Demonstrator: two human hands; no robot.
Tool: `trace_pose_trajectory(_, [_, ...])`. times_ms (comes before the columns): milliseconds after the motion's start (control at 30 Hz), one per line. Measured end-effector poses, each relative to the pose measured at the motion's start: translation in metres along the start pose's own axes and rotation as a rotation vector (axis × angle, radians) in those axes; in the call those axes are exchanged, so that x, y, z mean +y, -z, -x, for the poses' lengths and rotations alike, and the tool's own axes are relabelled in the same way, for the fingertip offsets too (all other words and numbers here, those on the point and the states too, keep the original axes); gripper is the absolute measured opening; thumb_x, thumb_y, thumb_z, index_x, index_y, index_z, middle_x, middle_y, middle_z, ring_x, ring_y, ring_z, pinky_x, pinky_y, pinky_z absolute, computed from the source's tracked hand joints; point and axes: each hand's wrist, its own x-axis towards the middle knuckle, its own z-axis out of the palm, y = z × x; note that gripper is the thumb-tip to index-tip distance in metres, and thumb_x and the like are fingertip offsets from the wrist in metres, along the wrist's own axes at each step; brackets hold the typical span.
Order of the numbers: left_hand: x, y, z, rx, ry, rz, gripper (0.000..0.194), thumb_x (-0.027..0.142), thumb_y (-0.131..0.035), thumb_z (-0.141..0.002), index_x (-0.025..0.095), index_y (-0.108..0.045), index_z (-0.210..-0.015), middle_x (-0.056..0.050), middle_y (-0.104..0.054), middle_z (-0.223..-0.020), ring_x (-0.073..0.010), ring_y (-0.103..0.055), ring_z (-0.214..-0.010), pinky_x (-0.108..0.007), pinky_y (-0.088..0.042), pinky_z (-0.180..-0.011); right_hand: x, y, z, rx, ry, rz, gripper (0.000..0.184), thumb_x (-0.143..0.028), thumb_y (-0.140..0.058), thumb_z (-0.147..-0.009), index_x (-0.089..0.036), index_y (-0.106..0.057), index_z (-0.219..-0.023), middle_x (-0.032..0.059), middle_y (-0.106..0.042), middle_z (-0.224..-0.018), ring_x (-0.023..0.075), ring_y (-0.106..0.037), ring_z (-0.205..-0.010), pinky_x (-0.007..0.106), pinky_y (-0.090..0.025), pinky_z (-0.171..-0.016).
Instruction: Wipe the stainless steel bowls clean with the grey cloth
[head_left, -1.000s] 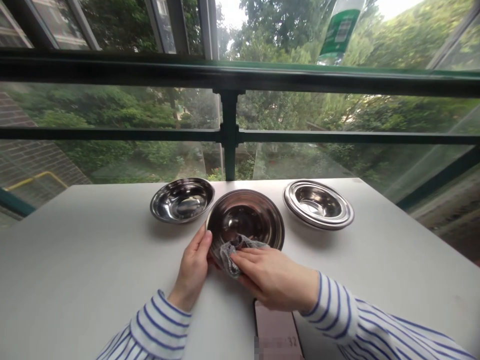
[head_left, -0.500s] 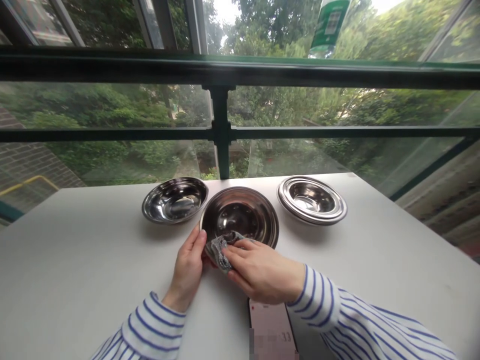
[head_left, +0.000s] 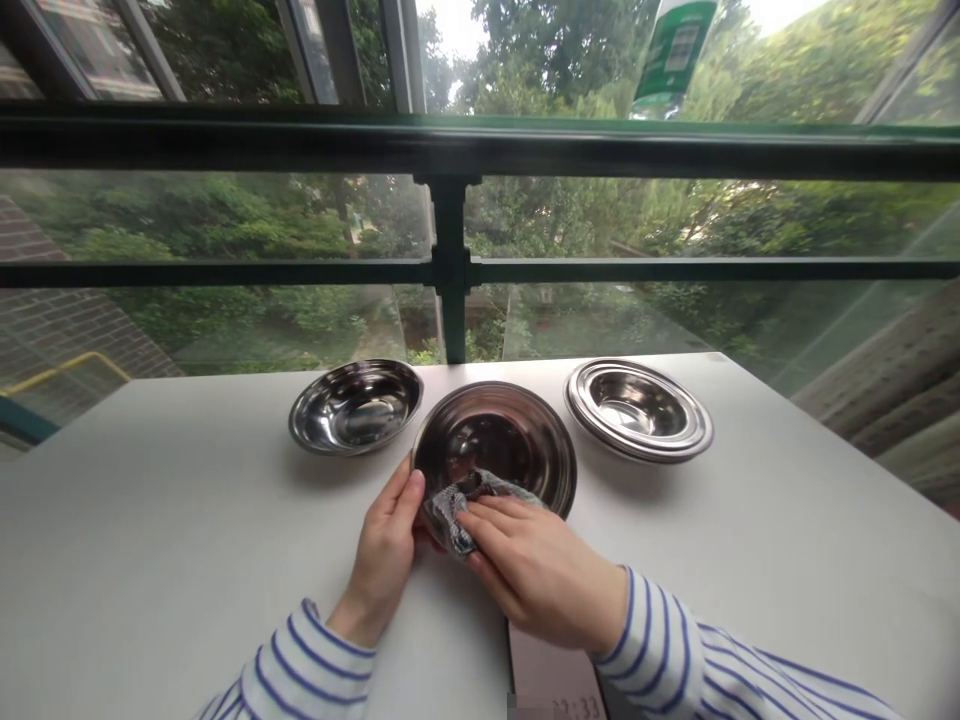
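Observation:
A shiny steel bowl (head_left: 517, 425) is tilted toward me at the middle of the white table. My left hand (head_left: 386, 545) grips its left rim, thumb on the near side and the other fingers partly hidden behind. Pressed against the bowl's lower inner edge is a crumpled grey patterned cloth (head_left: 454, 515). My right hand (head_left: 544, 570) is closed over this cloth, its fingers bunched on top. Both sleeves are white with blue stripes.
Another steel bowl (head_left: 356, 405) sits at the back left. Nested steel bowls (head_left: 637, 410) stand at the back right. A phone (head_left: 555, 670) lies below my right hand. Behind the white table (head_left: 187, 520) runs a green railing (head_left: 300, 140); a green-labelled bottle (head_left: 675, 55) stands on it.
The whole view has shifted slightly, so everything appears a little further right and lower. My right hand and the cloth stay at the bowl's lower edge; both grips look unchanged.

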Motion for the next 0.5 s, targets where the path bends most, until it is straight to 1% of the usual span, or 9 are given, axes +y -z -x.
trace_pose_trajectory(67, [0.0, 0.0, 0.001, 0.015, -0.015, -0.01, 0.05, 0.037, -0.06, -0.077, 0.022, -0.053, -0.125, -0.004, -0.068, -0.1, -0.0147, -0.06, -0.064, -0.022, -0.048, -0.049, -0.001, 0.002, 0.002, 0.003, -0.006, 0.003, 0.041, -0.025, -0.037, -0.09, -0.011, -0.042, -0.128, 0.0126, -0.054, -0.125, 0.0232, -0.047, -0.116, 0.04, -0.037, -0.102])
trace_pose_trajectory(133, [0.0, 0.0, 0.002, 0.011, -0.015, -0.021, 0.051, 0.037, -0.06, -0.077, 0.023, -0.053, -0.125, -0.005, -0.066, -0.107, -0.0179, -0.062, -0.072, -0.023, -0.049, -0.049, -0.002, 0.004, 0.002, -0.002, -0.017, 0.026, 0.041, -0.027, -0.037, -0.09, -0.012, -0.043, -0.128, 0.0133, -0.048, -0.131, 0.0265, -0.04, -0.123, 0.046, -0.032, -0.105])
trace_pose_trajectory(200, [-0.001, 0.0, 0.004, -0.004, -0.002, -0.022, 0.053, 0.038, -0.06, -0.076, 0.024, -0.052, -0.127, -0.005, -0.066, -0.109, -0.0203, -0.063, -0.078, -0.022, -0.049, -0.046, -0.003, 0.005, 0.003, -0.014, -0.037, 0.052, 0.039, -0.028, -0.037, -0.091, -0.012, -0.047, -0.125, 0.0148, -0.04, -0.138, 0.0295, -0.03, -0.13, 0.048, -0.028, -0.107])
trace_pose_trajectory(267, [-0.001, 0.0, 0.005, -0.01, 0.004, -0.019, 0.054, 0.038, -0.061, -0.076, 0.024, -0.051, -0.128, -0.005, -0.067, -0.108, -0.0221, -0.064, -0.082, -0.023, -0.05, -0.047, -0.002, 0.005, 0.003, -0.026, -0.059, 0.06, 0.041, -0.03, -0.037, -0.091, -0.012, -0.046, -0.126, 0.0163, -0.031, -0.143, 0.0302, -0.023, -0.133, 0.047, -0.027, -0.107])
trace_pose_trajectory(367, [0.0, -0.002, 0.007, -0.011, -0.006, -0.018, 0.054, 0.039, -0.061, -0.075, 0.023, -0.053, -0.126, -0.006, -0.066, -0.111, -0.024, -0.063, -0.09, -0.026, -0.054, -0.059, -0.003, 0.0, -0.002, -0.026, -0.052, 0.044, 0.046, -0.031, -0.035, -0.092, -0.01, -0.038, -0.133, 0.0168, -0.032, -0.142, 0.0281, -0.024, -0.134, 0.046, -0.028, -0.107])
trace_pose_trajectory(433, [0.0, -0.002, 0.007, -0.008, -0.008, -0.01, 0.052, 0.039, -0.061, -0.075, 0.021, -0.055, -0.123, -0.007, -0.064, -0.115, -0.0244, -0.061, -0.096, -0.029, -0.054, -0.069, -0.003, -0.004, -0.008, -0.013, -0.023, 0.029, 0.049, -0.03, -0.033, -0.093, -0.007, -0.033, -0.137, 0.0171, -0.033, -0.142, 0.0263, -0.024, -0.134, 0.044, -0.027, -0.108])
trace_pose_trajectory(500, [0.0, 0.0, 0.006, -0.006, -0.004, 0.006, 0.051, 0.039, -0.061, -0.075, 0.02, -0.056, -0.122, -0.008, -0.064, -0.116, -0.0238, -0.06, -0.1, -0.03, -0.053, -0.075, -0.004, -0.006, -0.013, -0.004, 0.002, 0.015, 0.05, -0.029, -0.031, -0.094, -0.004, -0.03, -0.137, 0.0178, -0.033, -0.142, 0.0249, -0.024, -0.134, 0.041, -0.026, -0.11])
